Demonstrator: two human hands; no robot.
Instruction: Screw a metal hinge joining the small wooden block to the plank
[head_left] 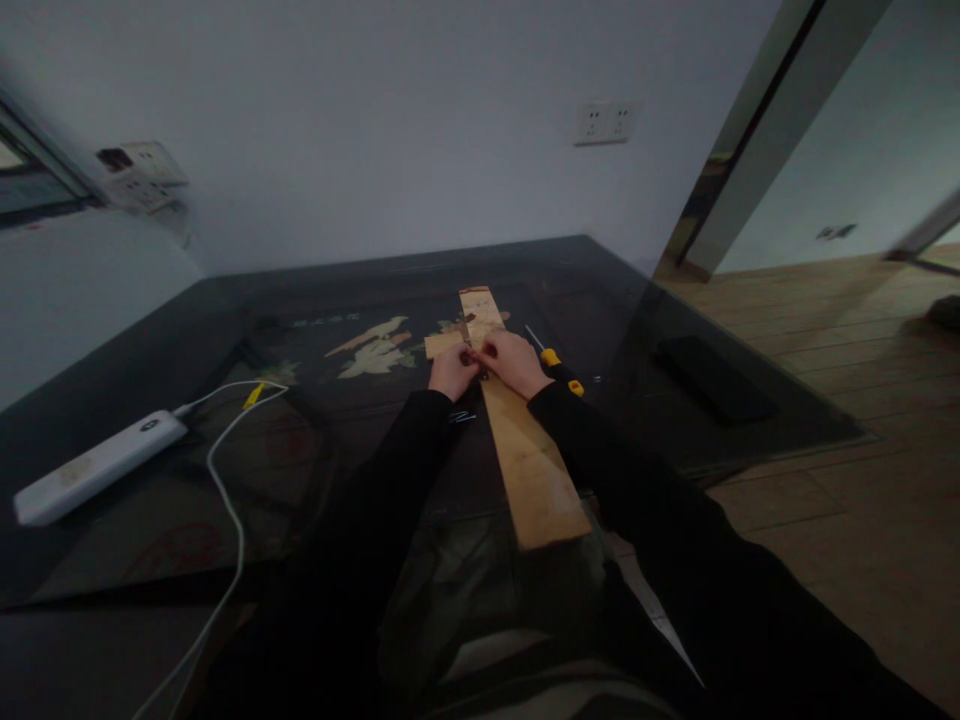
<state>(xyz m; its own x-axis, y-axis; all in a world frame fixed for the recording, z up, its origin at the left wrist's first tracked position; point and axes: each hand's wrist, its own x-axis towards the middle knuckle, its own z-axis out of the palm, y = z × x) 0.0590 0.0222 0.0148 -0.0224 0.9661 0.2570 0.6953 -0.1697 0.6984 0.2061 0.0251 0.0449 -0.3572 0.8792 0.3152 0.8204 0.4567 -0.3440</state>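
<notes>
A long wooden board (529, 460) lies lengthwise on the dark table, its near end jutting past the front edge. My left hand (454, 370) and my right hand (511, 360) meet over its upper part, fingertips pinched close together. Whatever sits between the fingers is too small to make out. A short wooden piece (442, 345) rests against the board's left side, just beyond my left hand. Right of my right hand lies a screwdriver (561, 370) with a yellow and black handle. A few thin shiny metal pieces (462, 417) lie below my left hand.
On the left of the table (360, 440) is a white power strip (101, 468), its white cable (229, 500) trailing over the front edge. A flat black object (712, 378) lies at the right. The wall (390, 130) stands behind.
</notes>
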